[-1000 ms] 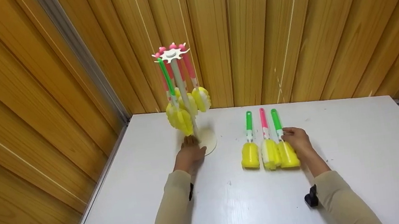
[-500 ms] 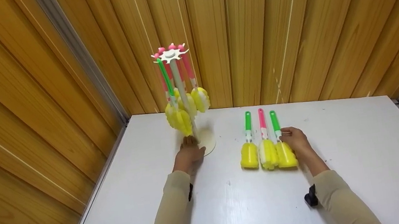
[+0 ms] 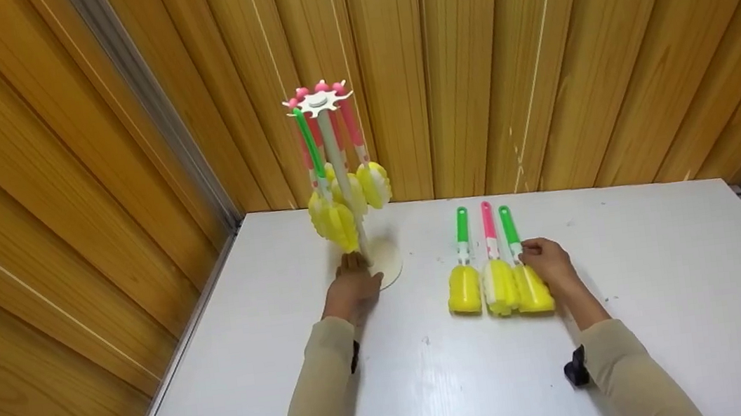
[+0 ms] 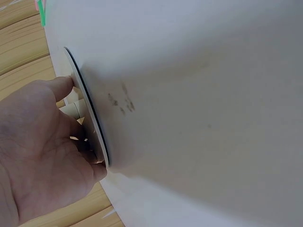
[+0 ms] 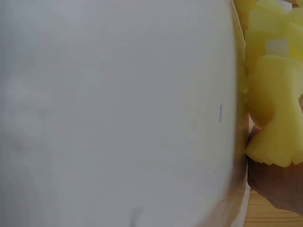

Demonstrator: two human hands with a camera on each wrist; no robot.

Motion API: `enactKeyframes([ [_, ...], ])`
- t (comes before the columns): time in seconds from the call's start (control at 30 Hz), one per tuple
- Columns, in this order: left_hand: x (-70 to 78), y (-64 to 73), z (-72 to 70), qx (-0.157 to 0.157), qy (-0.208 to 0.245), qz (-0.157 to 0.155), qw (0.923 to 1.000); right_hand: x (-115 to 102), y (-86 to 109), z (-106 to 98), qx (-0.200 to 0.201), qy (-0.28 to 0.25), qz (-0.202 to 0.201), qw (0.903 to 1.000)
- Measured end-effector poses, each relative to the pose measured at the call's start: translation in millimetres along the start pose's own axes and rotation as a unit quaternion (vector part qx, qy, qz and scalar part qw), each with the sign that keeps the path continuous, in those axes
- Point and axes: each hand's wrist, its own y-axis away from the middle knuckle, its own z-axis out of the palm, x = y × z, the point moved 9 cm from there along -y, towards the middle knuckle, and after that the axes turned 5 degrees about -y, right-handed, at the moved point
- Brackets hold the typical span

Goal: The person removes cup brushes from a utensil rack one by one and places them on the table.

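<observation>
A white rack [image 3: 388, 262] with a round base stands at the back left, sponge bottle brushes hanging from its notched top disc. My left hand [image 3: 351, 288] rests on that base beside the pole; in the left wrist view its thumb and fingers touch the base plate. On the table to the right lie a green-handled brush [image 3: 464, 288], a pink-handled brush [image 3: 492, 239] and another green-handled brush [image 3: 531, 291]. My right hand [image 3: 549, 260] pinches this last brush near its white neck. Its yellow sponge head [image 5: 277, 109] covers part of the hand in the right wrist view.
A white table [image 3: 427, 385] carries everything. Wood-panelled walls [image 3: 459, 70] stand behind it and to the sides. On the rack, several pink-handled brushes [image 3: 351, 122] hang towards the back and a green-handled one [image 3: 308, 141] at the front left.
The brush in my right hand has turned slightly, its handle end shifting left towards the pink one. My left hand stays on the rack's base.
</observation>
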Motion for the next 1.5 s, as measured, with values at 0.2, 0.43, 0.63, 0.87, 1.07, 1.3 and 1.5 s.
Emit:
enactKeyframes([
  [0.2, -0.5, 0.0, -0.2, 0.001, -0.009, 0.004, 1.0000, -1, 0.3, 2, -0.003, 0.015, -0.004, 0.9999],
  [0.43, 0.1, 0.4, -1.1, 0.002, -0.018, 0.013, 0.9998, -2, 0.2, 4, -0.007, 0.023, -0.003, 0.9997],
  [0.63, -3.6, 0.9, 1.4, -0.004, -0.011, 0.002, 0.9999, -5, 0.9, 8, -0.015, 0.036, -0.010, 0.9992],
  [0.87, -12.7, -3.5, 9.8, -0.017, 0.038, -0.033, 0.9986, -6, 3.4, 12, -0.040, 0.047, 0.010, 0.9981],
  [1.07, -8.0, 2.6, 4.7, 0.010, 0.027, -0.027, 0.9992, -15, 4.4, 13, -0.045, 0.069, 0.019, 0.9964],
  [1.3, 1.0, 6.2, -1.7, 0.041, -0.005, 0.001, 0.9991, -60, 7.9, 15, -0.021, 0.104, -0.070, 0.9919],
  [1.5, 1.8, 4.0, 0.6, 0.026, -0.010, -0.001, 0.9996, -103, 13.9, 29, -0.025, 0.088, -0.142, 0.9855],
])
